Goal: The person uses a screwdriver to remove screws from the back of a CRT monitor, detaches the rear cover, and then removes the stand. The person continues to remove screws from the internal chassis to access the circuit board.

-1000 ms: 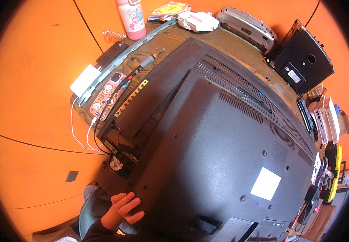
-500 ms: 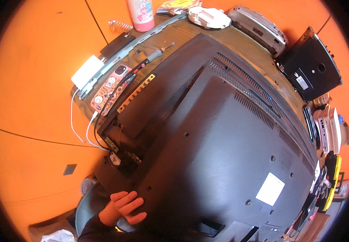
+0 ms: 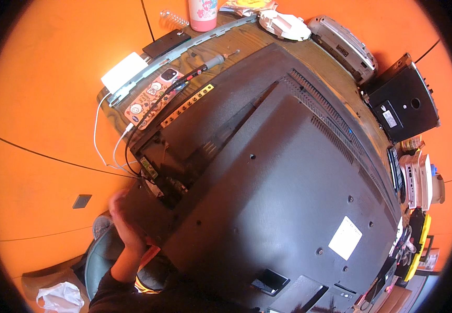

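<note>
A large black flat-screen television point(image 3: 267, 172) lies with its back up, its raised rear cover facing me. At its lower-left corner, my left hand point(image 3: 125, 219) is against the outer edge. The fingers look closed round that edge, though they are blurred and partly hidden. Close to the hand, an opening shows small green circuit boards point(image 3: 148, 168) and wiring. A yellowish strip with several round parts point(image 3: 186, 106) rests along the left side. Beyond it lies a soldering iron point(image 3: 213, 62) with a dark cord. My right hand is out of view.
A phone in a patterned pink case point(image 3: 155, 96), a white box point(image 3: 124, 73) and a pink-and-white tumbler point(image 3: 203, 14) are on the wooden table point(image 3: 252, 37). At the right stand a black device point(image 3: 403, 99) and white boxes point(image 3: 419, 180). A chair point(image 3: 94, 261) is lower left.
My left hand has moved up and left, from over the television's lower edge to its left corner. The whole view has shifted slightly.
</note>
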Motion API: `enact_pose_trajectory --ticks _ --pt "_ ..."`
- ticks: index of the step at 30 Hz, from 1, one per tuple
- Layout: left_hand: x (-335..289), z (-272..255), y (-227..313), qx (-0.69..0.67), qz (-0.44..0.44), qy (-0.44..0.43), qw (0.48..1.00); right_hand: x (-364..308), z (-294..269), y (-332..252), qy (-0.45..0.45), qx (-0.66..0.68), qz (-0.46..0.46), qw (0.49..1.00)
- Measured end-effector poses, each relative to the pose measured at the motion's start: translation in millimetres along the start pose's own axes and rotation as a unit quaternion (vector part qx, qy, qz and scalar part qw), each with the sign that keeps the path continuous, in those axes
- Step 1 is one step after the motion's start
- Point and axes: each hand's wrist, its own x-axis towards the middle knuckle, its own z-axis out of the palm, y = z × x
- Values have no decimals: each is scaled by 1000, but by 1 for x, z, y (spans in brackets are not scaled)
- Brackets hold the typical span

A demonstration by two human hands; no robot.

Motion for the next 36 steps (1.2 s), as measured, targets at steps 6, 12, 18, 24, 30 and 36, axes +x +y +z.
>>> enact_pose_trajectory --ticks 6,12,18,24,30,36 --pt "5 -8 -7 -405 -302 -188 842 -21 -17 -9 -39 147 63 986" --pt "25 -6 -16 -313 -130 -383 860 -30 -43 -9 14 250 51 967" --pt "35 -4 18 -316 -177 -335 870 -40 -34 -22 70 366 81 925" --pt "26 22 62 -270 -212 -145 928 -49 -14 -39 76 325 63 940" --pt "17 41 59 -245 -147 -238 928 -54 -10 -58 12 183 -3 983" --pt "17 50 47 -409 -250 -148 865 -68 -3 -71 -5 339 28 941"
